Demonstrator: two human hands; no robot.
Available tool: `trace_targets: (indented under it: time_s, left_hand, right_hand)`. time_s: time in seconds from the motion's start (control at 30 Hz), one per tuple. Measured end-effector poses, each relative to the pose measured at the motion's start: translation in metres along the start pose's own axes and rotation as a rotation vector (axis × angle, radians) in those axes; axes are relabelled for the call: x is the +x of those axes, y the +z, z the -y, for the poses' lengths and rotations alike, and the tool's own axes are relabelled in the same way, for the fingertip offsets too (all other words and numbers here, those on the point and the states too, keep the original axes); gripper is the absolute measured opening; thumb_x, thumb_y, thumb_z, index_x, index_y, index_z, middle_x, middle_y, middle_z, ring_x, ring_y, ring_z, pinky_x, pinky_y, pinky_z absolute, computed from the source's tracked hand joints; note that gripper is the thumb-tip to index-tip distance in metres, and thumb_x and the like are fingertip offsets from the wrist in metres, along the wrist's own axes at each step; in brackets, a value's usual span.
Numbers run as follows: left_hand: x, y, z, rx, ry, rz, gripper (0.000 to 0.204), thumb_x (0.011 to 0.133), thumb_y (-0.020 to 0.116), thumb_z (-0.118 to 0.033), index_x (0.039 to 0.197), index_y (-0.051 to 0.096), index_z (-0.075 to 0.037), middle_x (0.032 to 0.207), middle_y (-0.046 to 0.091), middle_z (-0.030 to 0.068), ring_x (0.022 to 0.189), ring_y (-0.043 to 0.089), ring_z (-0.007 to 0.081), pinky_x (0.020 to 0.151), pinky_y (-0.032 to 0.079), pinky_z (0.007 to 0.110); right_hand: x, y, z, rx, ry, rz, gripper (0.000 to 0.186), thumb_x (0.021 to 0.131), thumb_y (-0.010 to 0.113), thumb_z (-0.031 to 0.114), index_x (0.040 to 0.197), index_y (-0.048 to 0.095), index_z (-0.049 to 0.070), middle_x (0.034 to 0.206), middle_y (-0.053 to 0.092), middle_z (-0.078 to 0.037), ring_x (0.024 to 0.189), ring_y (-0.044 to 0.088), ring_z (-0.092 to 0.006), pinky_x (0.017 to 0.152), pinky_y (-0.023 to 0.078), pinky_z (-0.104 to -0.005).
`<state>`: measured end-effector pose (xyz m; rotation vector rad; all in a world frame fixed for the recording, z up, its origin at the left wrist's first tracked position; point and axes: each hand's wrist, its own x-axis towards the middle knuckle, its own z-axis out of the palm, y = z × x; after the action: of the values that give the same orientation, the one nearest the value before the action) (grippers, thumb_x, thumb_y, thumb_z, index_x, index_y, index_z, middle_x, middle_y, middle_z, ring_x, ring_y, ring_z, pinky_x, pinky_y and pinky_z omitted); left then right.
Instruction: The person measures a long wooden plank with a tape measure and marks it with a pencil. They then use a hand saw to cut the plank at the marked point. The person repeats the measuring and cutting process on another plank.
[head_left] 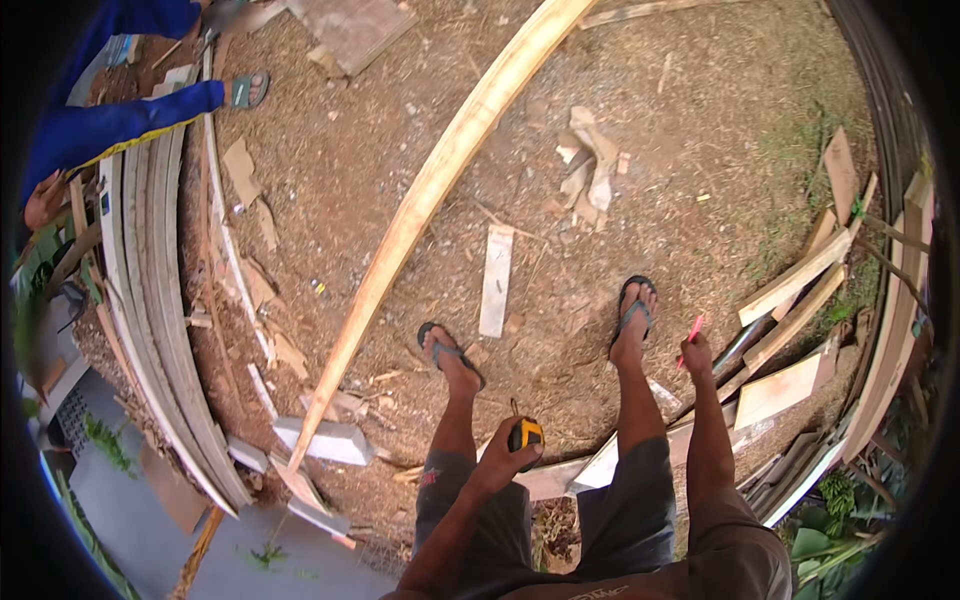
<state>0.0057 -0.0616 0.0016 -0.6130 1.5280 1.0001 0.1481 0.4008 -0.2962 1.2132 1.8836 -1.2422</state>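
My left hand (495,466) is wrapped round a yellow and black tape measure (528,434), held in front of my thigh. What looks like a short tip of the tape sticks out at its top. Farther to the right, my right hand (697,358) closes on a thin pink-red pencil or marker (696,325) that points up past the fingers. A long pale timber plank (415,205) slants across the ground from the lower left to the top; neither hand touches it. Between my feet and beyond lies a short flat board (496,280).
Stacked long boards (150,270) line the left side, where another person in blue trousers (130,125) sits or crouches. Loose offcuts (800,285) and stacked planks (895,330) lie at the right. A pale block (325,440) and wood scraps (590,170) are on the dirt ground.
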Motion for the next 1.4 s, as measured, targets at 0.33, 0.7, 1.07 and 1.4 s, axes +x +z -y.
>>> trace_targets:
  time_s: [0.33,0.7,1.07,1.4]
  left_hand:
    - [-0.062,-0.029,0.003,-0.481,0.199,0.093,0.074,0.089,0.077,-0.034,0.141,0.036,-0.002,0.117,0.059,0.0135,0.101,0.06,0.0199,0.087,0.052,0.035]
    - [-0.233,-0.189,0.048,-0.28,0.533,0.091,0.099,0.078,0.083,-0.038,0.153,0.025,-0.008,0.125,0.059,0.0219,0.113,0.062,0.0308,0.098,0.049,0.04]
    - [-0.421,-0.352,0.166,-0.06,0.345,0.2,0.053,0.094,0.066,-0.032,0.138,0.054,-0.006,0.114,0.066,0.0095,0.1,0.062,0.018,0.088,0.048,0.031]
    - [-0.505,-0.386,0.172,0.277,0.267,0.17,0.032,0.094,0.062,-0.033,0.102,0.07,-0.003,0.087,0.067,0.0039,0.081,0.06,0.0145,0.072,0.048,0.031]
  right_hand:
    - [-0.301,0.119,0.308,-0.142,-0.029,0.748,0.038,0.098,0.066,0.04,0.125,0.065,0.013,0.072,0.049,0.006,0.059,0.043,-0.0042,0.049,0.033,-0.0239]
    - [-0.495,0.217,0.438,-0.06,0.062,0.93,0.026,0.095,0.073,0.028,0.111,0.06,0.012,0.068,0.046,0.006,0.051,0.038,-0.0031,0.042,0.026,-0.0216]
    - [-0.612,0.191,0.66,0.591,-0.107,0.437,0.01,0.093,0.065,0.017,0.091,0.055,0.014,0.069,0.045,0.004,0.051,0.04,-0.0047,0.037,0.026,-0.0198]
    - [-0.598,0.021,0.807,0.64,-0.435,-0.023,0.022,0.093,0.071,0.027,0.089,0.056,0.012,0.074,0.049,0.004,0.053,0.041,-0.0037,0.037,0.026,-0.0182]
